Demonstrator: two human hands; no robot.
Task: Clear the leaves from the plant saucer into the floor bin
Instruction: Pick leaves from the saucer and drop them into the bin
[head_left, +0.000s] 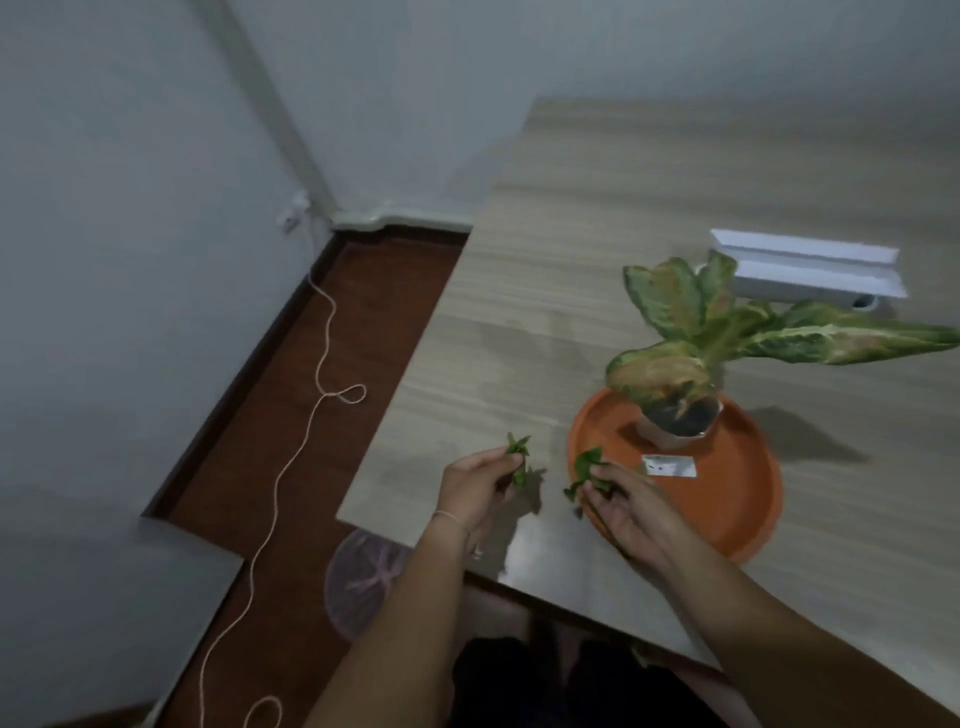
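While we cleared the saucer (737, 499), our left hand (480, 486) pinched leaves (518, 457) at nine o'clock from it; our right hand (631, 501) gripped more at its rim. They looked light, limp; pinch by stems. Bin (358, 582) sat at seven o'clock.

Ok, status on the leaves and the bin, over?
Left hand pinching leaves over the table edge. Right hand gripping more leaves at the orange saucer rim. Floor bin below left, path clear.
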